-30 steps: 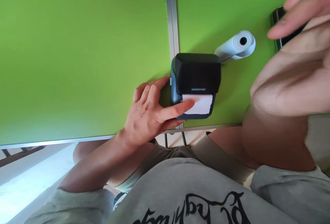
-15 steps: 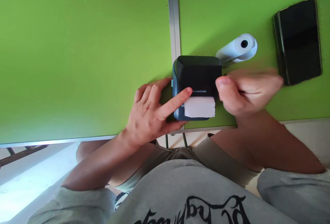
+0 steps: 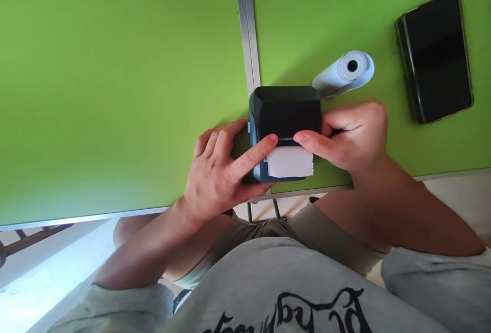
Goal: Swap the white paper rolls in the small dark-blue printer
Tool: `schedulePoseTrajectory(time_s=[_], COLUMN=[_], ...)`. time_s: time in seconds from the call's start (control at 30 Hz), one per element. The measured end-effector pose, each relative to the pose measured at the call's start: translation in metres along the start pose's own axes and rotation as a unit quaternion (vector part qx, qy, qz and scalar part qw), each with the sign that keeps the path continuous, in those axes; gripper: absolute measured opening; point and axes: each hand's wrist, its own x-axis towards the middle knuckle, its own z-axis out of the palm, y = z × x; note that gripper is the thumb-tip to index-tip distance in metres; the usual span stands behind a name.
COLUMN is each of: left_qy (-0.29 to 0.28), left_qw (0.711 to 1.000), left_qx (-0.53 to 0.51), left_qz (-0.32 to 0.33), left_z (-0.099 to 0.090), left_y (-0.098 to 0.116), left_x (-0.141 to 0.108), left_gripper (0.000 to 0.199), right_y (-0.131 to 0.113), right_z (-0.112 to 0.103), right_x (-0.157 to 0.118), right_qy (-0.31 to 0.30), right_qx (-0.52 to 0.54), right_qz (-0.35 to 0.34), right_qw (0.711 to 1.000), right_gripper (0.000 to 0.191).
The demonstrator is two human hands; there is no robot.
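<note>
A small black label printer [image 3: 287,110] with blue-grey sides stands near the front edge of the table. Out of its front hangs a short strip of white paper [image 3: 290,162]. My left hand [image 3: 218,174] grips the printer's left side, its index fingertip on the top cover just above the paper. On the other side, my right hand [image 3: 355,136] holds the right flank, thumb laid on the cover and the other fingers curled against the side, partly hidden. Just behind the printer's right rear corner lies a white paper roll [image 3: 339,73] with a dark core hole.
A black phone [image 3: 437,59] in a case lies at the right on the green table [image 3: 123,82]. A grey metal seam [image 3: 247,26] runs across the tabletop behind the printer. My lap is below the table's front edge.
My right hand has moved left from beside the printer and closed onto its right side, thumb now on the cover. My left hand keeps its hold. The view has shifted slightly.
</note>
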Motion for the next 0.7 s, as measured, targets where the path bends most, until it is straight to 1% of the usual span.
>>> schedulePoseTrajectory(time_s=[0.17,0.3,0.47,0.7], left_qy=[-0.003,0.002,0.006,0.017], left_qw=[1.0,1.0,1.0,1.0], left_qx=[0.013,0.014,0.01,0.008], left_qz=[0.004,0.005,-0.002,-0.005], left_z=[-0.0003,0.0006,0.002,0.0021], left_y=[0.0,0.0005,0.0014,0.0027], left_x=[0.0008,0.0013,0.002,0.0024], left_gripper=[0.076,0.074,0.074,0.073], right_y=[-0.0009,-0.0005,-0.0013,-0.0019], right_z=[-0.0001,0.0018,0.0012,0.0002], right_x=[-0.0007,-0.0004,0.0004,0.0002], right_qy=[0.005,0.016,0.007,0.009], right_qx=[-0.008,-0.001,0.003,0.019], right_qz=[0.015,0.007,0.019,0.007], right_qw=[1.0,1.0,1.0,1.0], right_gripper=[0.07,0.068,0.067,0.065])
